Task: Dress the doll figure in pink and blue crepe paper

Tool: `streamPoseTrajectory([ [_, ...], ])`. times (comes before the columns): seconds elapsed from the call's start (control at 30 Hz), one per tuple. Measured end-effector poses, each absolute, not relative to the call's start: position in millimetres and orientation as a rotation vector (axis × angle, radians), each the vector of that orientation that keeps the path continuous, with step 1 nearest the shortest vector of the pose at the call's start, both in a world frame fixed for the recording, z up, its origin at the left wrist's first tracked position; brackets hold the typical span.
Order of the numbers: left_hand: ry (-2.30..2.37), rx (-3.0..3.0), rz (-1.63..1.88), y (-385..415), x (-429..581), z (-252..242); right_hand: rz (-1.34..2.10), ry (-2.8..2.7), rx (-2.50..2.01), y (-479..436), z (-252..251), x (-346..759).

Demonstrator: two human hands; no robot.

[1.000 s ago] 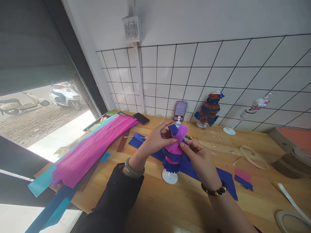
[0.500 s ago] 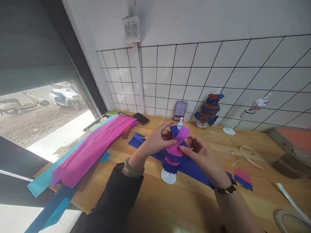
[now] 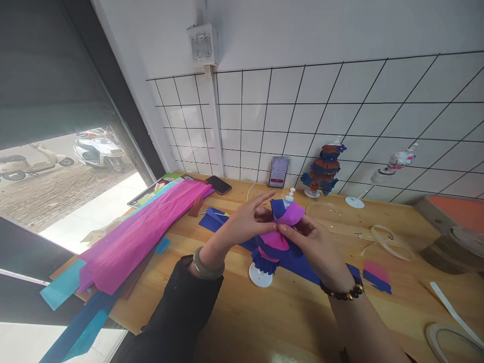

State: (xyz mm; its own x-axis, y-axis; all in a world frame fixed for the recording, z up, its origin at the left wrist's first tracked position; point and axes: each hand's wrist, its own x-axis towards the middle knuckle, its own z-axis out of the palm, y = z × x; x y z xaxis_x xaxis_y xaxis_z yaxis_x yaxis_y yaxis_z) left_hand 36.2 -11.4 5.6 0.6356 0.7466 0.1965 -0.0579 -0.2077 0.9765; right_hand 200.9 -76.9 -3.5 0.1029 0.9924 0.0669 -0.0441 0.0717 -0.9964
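A small white stand figure point(image 3: 289, 195), wrapped in layers of pink and dark blue crepe paper point(image 3: 274, 241), tilts slightly to the right on its round base point(image 3: 260, 277). My left hand point(image 3: 245, 219) grips the left side of the wrap, its thumb pressing the front and its index finger raised. From the right, my right hand point(image 3: 315, 247) pinches the pink crepe paper strip point(image 3: 293, 214) at the waist, thumb close to the left thumb. Fingers behind the figure are hidden. Dark blue crepe paper point(image 3: 300, 266) lies flat beneath.
Folded pink crepe paper point(image 3: 139, 237) covers the table's left side. Toward the wall stand a phone point(image 3: 279, 172), a brown-and-blue dressed figure point(image 3: 324, 169) and a white figure point(image 3: 397, 164). A clear tape loop point(image 3: 391, 242) and a box point(image 3: 454, 214) are at right.
The figure's top has leaned to the right. My right thumb has come in against the left thumb at the waist, and the pink strip's upper end has folded lower.
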Motion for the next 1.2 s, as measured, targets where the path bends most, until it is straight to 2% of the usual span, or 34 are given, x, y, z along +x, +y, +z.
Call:
streamPoseTrajectory([
  [0.2, 0.489, 1.544, 0.79, -7.7, 34.6, 4.0, 1.166, -1.072, -1.173, -76.4, -2.7, 200.0],
  [0.53, 0.338, 1.764, 0.694, -6.2, 33.7, 14.3, 1.17, -1.058, -1.152, -74.7, -7.8, 201.9],
  [0.8, 0.551, 1.759, 0.769, -10.1, 42.2, 7.7, 1.1, -1.177, -1.239, -74.4, -8.2, 203.3],
  [1.2, 0.515, 1.65, 0.768, -8.2, 43.9, 6.0, 1.082, -1.297, -1.224, -73.4, -10.5, 207.2],
])
